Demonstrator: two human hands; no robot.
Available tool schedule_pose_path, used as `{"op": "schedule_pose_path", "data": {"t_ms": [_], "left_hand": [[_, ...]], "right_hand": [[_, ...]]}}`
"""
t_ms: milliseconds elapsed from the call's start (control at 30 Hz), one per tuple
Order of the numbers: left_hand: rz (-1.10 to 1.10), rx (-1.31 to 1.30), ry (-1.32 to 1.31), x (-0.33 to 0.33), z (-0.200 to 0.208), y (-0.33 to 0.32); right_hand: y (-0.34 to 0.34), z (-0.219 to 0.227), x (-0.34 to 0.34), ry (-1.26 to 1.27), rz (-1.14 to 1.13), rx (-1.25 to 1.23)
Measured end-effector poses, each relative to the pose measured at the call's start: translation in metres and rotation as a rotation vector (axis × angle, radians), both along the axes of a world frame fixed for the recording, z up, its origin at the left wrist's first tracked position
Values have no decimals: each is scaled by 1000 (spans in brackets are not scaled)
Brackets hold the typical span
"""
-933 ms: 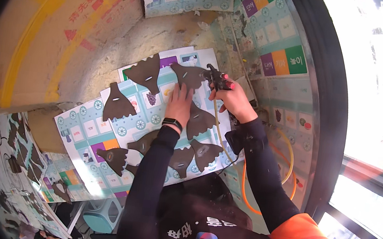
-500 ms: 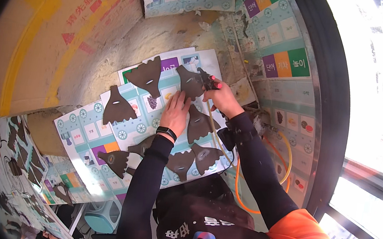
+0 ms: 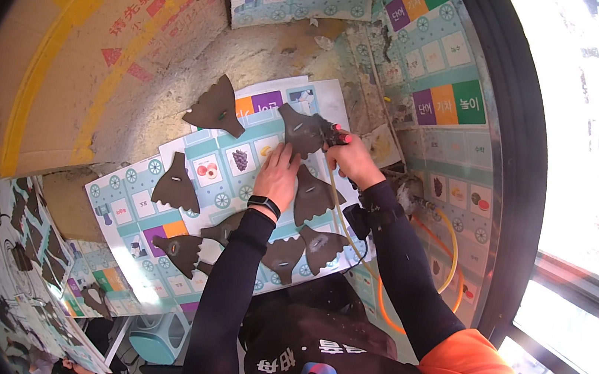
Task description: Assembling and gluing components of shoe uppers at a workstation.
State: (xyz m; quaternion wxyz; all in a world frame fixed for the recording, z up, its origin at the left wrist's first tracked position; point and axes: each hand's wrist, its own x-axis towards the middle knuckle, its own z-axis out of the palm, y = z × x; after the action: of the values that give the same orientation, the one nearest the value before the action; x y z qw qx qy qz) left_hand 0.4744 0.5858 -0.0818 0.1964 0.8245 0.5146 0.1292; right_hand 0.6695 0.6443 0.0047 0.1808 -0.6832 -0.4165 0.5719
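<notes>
My right hand (image 3: 355,162) is closed around a small black spray gun (image 3: 335,137) with red knobs and a thin hose. Its nozzle end is at the right edge of a dark brown flat piece (image 3: 298,128) with a small slit. My left hand (image 3: 277,178) lies flat, fingers stretched, its fingertips at that piece's lower edge. Beyond it to the upper left, another scalloped dark piece (image 3: 217,108) overhangs the board's far edge. A further one (image 3: 178,185) rests at left. More such pieces, including one (image 3: 313,196) right of my left hand, lie nearer me.
Printed boards (image 3: 140,205) lie under the pieces. Left stands a large taped cardboard box (image 3: 107,51); printed panels (image 3: 445,130) line the right side by a window frame (image 3: 517,176). Orange and yellow hoses (image 3: 445,280) hang right of my forearm. A teal stool (image 3: 157,338) stands below the boards.
The upper-left dark piece has shifted left and turned, and the left one has turned slightly. My right hand has moved a little right with the spray gun. The left hand stays nearly in place.
</notes>
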Motion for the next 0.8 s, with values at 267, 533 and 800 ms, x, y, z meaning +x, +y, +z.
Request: {"op": "schedule_pose_path", "data": {"t_ms": [267, 533, 800], "left_hand": [[9, 35, 1, 2, 0, 1], [969, -248, -224, -54, 20, 37], [561, 365, 301, -56, 7, 71]], "right_hand": [[6, 10, -2, 79, 40, -15], [-38, 52, 20, 287, -127, -21], [-67, 77, 13, 271, -172, -10]]}}
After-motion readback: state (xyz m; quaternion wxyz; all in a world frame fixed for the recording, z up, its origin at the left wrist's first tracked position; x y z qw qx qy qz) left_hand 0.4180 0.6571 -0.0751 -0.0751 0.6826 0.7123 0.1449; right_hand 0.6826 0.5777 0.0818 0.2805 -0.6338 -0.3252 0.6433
